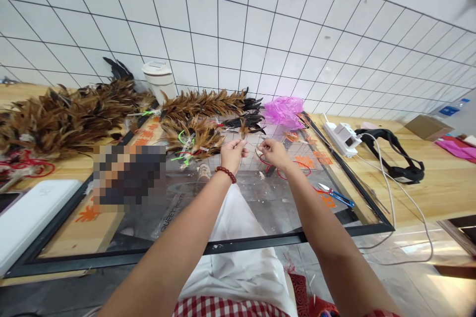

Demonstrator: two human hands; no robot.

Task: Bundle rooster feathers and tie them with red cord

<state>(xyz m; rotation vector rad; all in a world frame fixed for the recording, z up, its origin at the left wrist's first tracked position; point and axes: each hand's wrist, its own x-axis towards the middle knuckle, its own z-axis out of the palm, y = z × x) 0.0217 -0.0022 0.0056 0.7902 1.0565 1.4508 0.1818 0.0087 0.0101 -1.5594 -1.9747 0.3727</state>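
Both hands meet close together above a black-framed glass panel [256,243]. My left hand [231,154], with a beaded bracelet [226,173] at its wrist, pinches the lower end of a small brown feather [243,129] that points away from me. My right hand [274,153] is closed in a pinch just to its right; what lies in its fingertips is too small to make out. A faint, pale thread-like line shows between the hands. Thin red cord [309,168] loops beside and under my right hand. Left of my hands lies a feather bunch [193,138] with green and red ties.
Long feather strips [208,104] and a large feather pile [67,114] lie behind and left. A white lidded bin [159,79] and pink plastic bag [284,111] stand near the wall. Blue-handled snips [340,198], a power strip [341,136] and a black strap [403,171] are at right.
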